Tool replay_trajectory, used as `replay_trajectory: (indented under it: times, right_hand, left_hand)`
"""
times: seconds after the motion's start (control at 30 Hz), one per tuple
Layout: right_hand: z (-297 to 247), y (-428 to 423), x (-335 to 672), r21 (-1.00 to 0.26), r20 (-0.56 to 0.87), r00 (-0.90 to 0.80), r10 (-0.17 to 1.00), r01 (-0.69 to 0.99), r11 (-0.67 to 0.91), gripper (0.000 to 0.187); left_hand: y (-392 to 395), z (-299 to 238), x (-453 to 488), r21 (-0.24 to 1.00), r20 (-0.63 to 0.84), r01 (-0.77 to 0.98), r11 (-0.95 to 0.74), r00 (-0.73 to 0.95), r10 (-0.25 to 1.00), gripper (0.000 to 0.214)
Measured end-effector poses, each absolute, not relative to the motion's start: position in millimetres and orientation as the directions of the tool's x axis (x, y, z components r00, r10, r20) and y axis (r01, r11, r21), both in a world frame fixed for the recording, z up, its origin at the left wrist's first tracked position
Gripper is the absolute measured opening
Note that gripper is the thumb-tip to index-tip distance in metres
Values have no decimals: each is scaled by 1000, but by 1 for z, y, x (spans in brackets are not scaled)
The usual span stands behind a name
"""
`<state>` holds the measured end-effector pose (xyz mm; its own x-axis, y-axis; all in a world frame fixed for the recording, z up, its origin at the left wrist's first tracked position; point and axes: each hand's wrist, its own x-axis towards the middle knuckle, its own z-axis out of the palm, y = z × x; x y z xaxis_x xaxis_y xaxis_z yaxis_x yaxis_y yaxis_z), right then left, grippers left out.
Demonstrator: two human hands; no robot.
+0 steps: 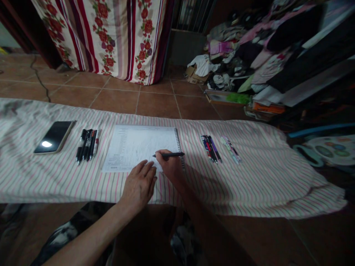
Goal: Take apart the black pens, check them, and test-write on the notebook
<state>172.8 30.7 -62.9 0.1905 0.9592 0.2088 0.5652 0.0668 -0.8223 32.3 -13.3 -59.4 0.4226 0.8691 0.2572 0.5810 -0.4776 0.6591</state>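
Observation:
A spiral-bound notebook [144, 144] lies on the striped cloth in front of me, its coil along the right side. The page carries printed lines at the left and faint marks across the middle. My right hand [170, 164] grips a black pen [172, 154], held nearly level with its tip at the lower middle of the page. Flat over the notebook's lower edge rests my left hand [140, 181], fingers stretched out and close to the pen tip. Several pens [87, 145] lie side by side to the left of the notebook.
Right of the notebook are a group of pens [212, 149] and some pale pens [231, 149]. A smartphone [54, 136] lies at the left on the striped cloth [257, 177]. Beyond are a floral curtain [119, 37] and a clothes pile [238, 48]; a painted stool [332, 149] stands right.

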Motion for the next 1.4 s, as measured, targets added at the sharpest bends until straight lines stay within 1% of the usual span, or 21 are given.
replay_trajectory:
  times: [0.2,0.3,0.37,0.47,0.53,0.6,0.67,0.77,0.87,0.97,1.03,1.1,1.2,1.33,1.4]
  right_hand:
    - [-64,31,173,-815,190,183,965,577,51,22]
    - [-64,30,172,-832,235,217,948,550,80,21]
    - [-63,29,172,-879,236,258,937,467,92,22]
    - [-58,29,173,-955,127,338,932,297,23,27]
    - [-56,30,176,-967,91,382,920,253,-10,28]
    - [-53,32,178,-971,102,392,914,237,6,27]
    - [-51,33,180,-986,92,379,921,165,31,26]
    - [-48,33,180,-998,26,334,942,-45,43,24]
    - [-43,31,178,-974,-32,232,972,-225,22,22]
    - [-39,28,176,-930,-88,144,986,-366,-30,21]
    - [-36,26,174,-903,-112,101,989,-425,-59,22]
    - [-35,24,172,-888,-112,72,991,-455,-68,23]
    - [-34,22,169,-876,-96,32,995,-477,-69,22]
    - [-37,20,167,-864,-103,36,994,-498,-71,24]
    - [-40,21,166,-874,-98,53,994,-483,-61,25]
  left_hand:
    - [-13,-61,31,657,251,589,-470,417,874,34]
    - [-13,-60,32,673,249,578,-461,409,878,34]
    - [-13,-59,32,697,246,560,-448,400,883,33]
    - [-13,-56,33,731,254,531,-429,372,893,30]
    - [-13,-55,33,724,252,543,-425,365,896,29]
    - [-12,-55,34,715,256,554,-426,358,898,28]
    - [-12,-54,34,736,270,534,-416,333,904,25]
    - [-9,-50,35,782,282,484,-393,288,915,20]
    - [-6,-44,35,828,296,425,-366,223,929,17]
    - [-3,-40,37,877,294,358,-321,130,947,14]
    - [-3,-38,40,920,247,298,-254,63,967,14]
    - [-2,-36,42,962,153,226,-152,16,988,14]
    - [0,-31,47,996,3,87,-2,-7,1000,14]
    - [2,-26,50,981,-161,-116,157,-29,987,14]
    - [4,-26,50,961,-213,-186,206,-18,977,16]
